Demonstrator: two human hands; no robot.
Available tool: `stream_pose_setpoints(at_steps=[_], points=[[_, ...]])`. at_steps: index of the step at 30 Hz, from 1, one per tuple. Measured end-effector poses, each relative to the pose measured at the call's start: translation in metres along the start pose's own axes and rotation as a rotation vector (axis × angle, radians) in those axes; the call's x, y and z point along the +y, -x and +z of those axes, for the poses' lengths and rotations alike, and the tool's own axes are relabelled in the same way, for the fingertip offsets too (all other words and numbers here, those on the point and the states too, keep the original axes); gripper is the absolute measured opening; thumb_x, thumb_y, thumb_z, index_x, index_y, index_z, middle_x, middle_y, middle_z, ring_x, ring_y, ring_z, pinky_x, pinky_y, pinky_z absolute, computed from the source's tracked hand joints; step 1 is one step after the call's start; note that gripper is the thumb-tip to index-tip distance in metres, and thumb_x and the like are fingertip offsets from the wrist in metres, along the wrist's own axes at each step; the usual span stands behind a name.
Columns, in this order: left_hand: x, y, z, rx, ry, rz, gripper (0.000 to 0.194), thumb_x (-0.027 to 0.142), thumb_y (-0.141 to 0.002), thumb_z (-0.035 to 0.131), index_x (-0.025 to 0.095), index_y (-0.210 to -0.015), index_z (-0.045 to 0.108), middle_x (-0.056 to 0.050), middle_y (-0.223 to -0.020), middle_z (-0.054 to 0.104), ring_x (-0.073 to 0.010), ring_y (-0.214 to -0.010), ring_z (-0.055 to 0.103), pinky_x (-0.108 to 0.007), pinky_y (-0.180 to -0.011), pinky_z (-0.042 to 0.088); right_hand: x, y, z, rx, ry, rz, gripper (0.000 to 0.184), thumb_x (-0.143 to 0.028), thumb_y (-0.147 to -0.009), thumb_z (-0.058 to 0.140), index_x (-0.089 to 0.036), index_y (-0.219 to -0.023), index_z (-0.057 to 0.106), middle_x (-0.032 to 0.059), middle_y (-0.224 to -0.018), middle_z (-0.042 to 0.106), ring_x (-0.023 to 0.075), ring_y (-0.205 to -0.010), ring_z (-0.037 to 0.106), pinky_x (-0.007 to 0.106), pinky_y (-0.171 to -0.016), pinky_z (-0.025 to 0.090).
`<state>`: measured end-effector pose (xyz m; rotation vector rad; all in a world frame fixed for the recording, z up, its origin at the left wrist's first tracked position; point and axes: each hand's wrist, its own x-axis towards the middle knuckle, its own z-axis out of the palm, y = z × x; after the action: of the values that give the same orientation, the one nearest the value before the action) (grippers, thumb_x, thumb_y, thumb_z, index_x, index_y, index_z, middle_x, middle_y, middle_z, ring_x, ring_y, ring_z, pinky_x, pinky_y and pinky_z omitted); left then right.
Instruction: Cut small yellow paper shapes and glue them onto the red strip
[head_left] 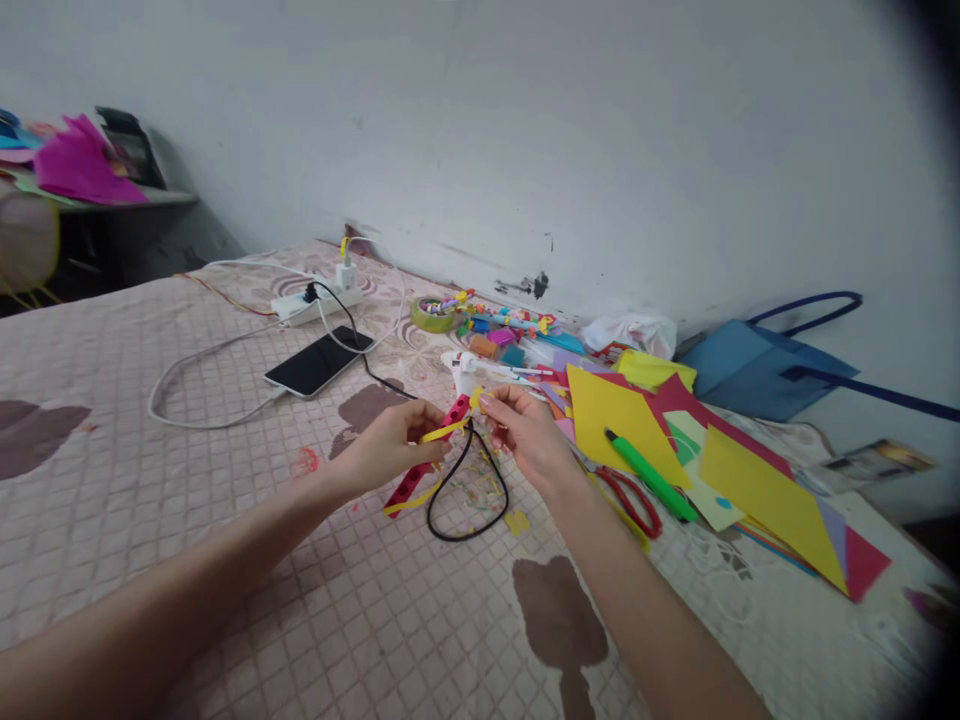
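Observation:
My left hand is closed with a thin yellow strip pinched between thumb and fingers. Opposite it, my right hand pinches a small yellow piece, which seems to join the strip's end. A red strip with dark round holes runs slantwise behind the left fingers; whether that hand touches it I cannot tell. Just below both hands, a loop of black cord lies on the patterned cloth. Beyond the fingertips stands a white glue gun, partly hidden. Small yellow scraps lie near the loop.
Right of my hands lie red-handled scissors, a green cutter and coloured paper sheets. A phone, power strip and cables are at left. Tape and a blue bag sit by the wall.

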<state>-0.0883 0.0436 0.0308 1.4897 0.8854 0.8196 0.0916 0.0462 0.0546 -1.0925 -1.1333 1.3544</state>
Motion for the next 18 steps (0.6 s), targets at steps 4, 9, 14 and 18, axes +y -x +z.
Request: stream_pose_setpoints(at_steps=[4,9,14,18], points=[[-0.0006,-0.0003,-0.0002,-0.007,0.004,0.002,0.023,0.024,-0.071,0.065,0.014,-0.087,0.052,0.002,-0.073,0.059,-0.0080,-0.060,0.056,-0.021,-0.056,0.049,0.0017,-0.0026,0.0013,0.031,-0.060,0.003,0.025,-0.032,-0.061,0.075,-0.018,-0.067,0.055,-0.0071,-0.055,0.049,0.0051,-0.045,0.040,0.015,-0.036,0.031],[0.0003,0.0000,0.0011,0.025,-0.004,-0.015,0.025,0.024,-0.069,0.067,0.014,-0.086,0.052,0.002,-0.075,0.059,-0.0085,-0.062,0.057,-0.023,-0.058,0.051,0.0035,-0.0023,0.0051,0.031,-0.061,0.005,0.026,-0.030,-0.059,0.076,-0.018,-0.064,0.054,-0.0070,-0.054,0.049,0.0053,-0.045,0.040,0.016,-0.037,0.030],[0.0006,-0.0001,0.0013,0.023,-0.008,-0.008,0.027,0.029,-0.068,0.068,0.015,-0.086,0.052,0.001,-0.076,0.060,-0.0094,-0.062,0.058,-0.024,-0.058,0.052,0.0070,-0.0030,0.0068,0.022,-0.069,-0.001,0.026,-0.029,-0.058,0.076,-0.018,-0.065,0.054,-0.0065,-0.055,0.051,0.0059,-0.044,0.041,0.017,-0.037,0.030],[-0.0002,-0.0004,0.0006,0.013,-0.008,0.001,0.028,0.029,-0.068,0.069,0.015,-0.086,0.053,0.001,-0.076,0.060,-0.0096,-0.063,0.058,-0.024,-0.059,0.052,0.0102,-0.0046,0.0090,0.018,-0.055,-0.024,0.025,-0.029,-0.060,0.075,-0.018,-0.063,0.053,-0.0066,-0.053,0.050,0.0061,-0.044,0.040,0.018,-0.038,0.030]])
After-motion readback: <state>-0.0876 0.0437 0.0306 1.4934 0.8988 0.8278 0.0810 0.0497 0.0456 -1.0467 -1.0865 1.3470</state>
